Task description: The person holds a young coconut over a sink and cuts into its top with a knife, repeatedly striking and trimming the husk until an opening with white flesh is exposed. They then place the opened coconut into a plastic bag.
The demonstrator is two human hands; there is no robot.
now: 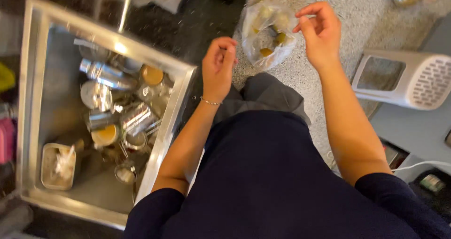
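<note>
I'm at the clear plastic bag (268, 32) beside the sink (169, 107), right hand (322, 34) pinching its top, left hand (218, 67) curled empty, so opening comes next, I judge.

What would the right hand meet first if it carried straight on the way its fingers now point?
The clear plastic bag of small round items: the right hand has fingertips curled toward the bag's top edge, close beside it. Actual contact is hard to judge.

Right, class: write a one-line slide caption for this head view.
Both hands, left and right, work at a clear bag of small fruit on a speckled counter, beside a sink full of steel dishes.
</note>
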